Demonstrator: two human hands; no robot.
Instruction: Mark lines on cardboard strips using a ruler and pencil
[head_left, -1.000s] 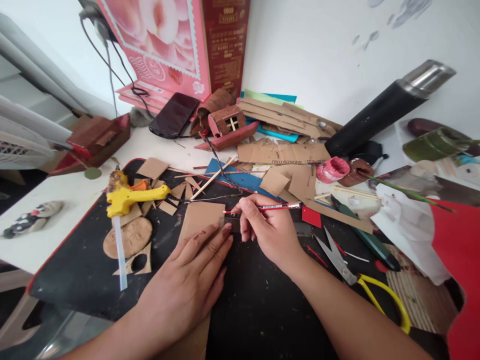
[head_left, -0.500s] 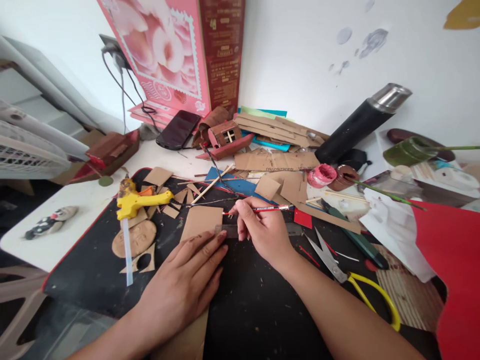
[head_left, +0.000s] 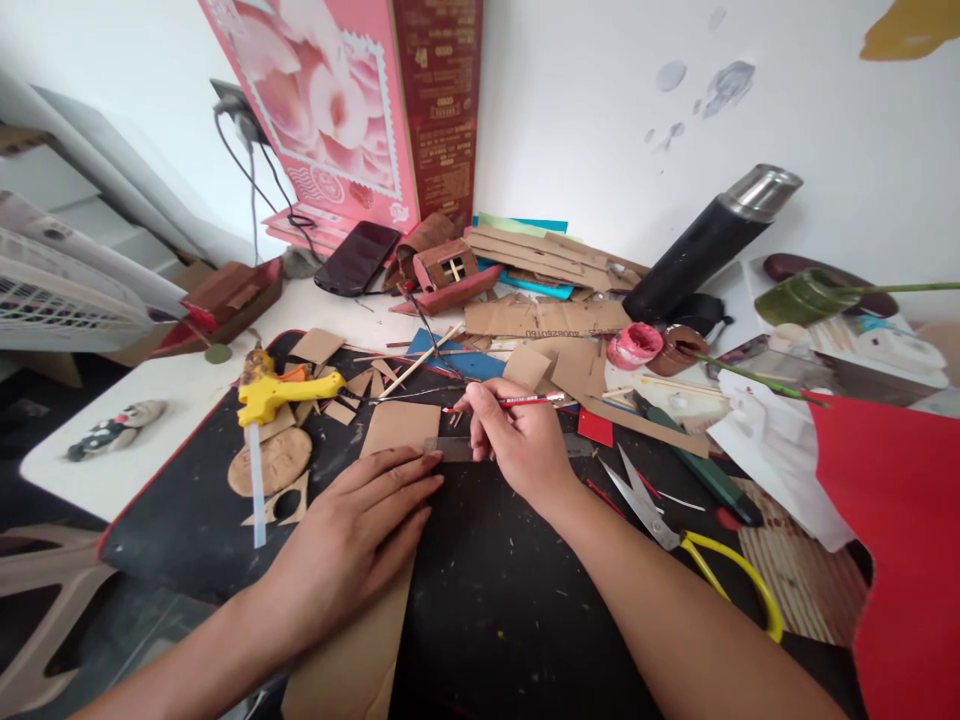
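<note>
My left hand (head_left: 358, 525) lies flat, fingers stretched out, on a long strip of brown cardboard (head_left: 403, 425). Its fingertips touch the end of a see-through ruler (head_left: 459, 449) that lies crosswise over the strip. In my right hand (head_left: 523, 435) a thin red pencil (head_left: 536, 400) is pinched, its tip pointing left near the strip's right edge. The right hand's lower fingers rest on or just over the ruler; exact contact is hidden. A black mat (head_left: 495, 600) lies under all of this.
A yellow glue gun (head_left: 281, 392) stands left among cardboard scraps. Open scissors (head_left: 660, 525) and a green utility knife (head_left: 720, 480) lie right. Behind are paint jars (head_left: 634, 346), a black flask (head_left: 712, 240), a small cardboard boat (head_left: 450, 285) and a phone (head_left: 357, 258).
The whole view has shifted slightly. My left hand still lies flat on the cardboard and my right still pinches the pencil, with hardly any movement against the strip.
</note>
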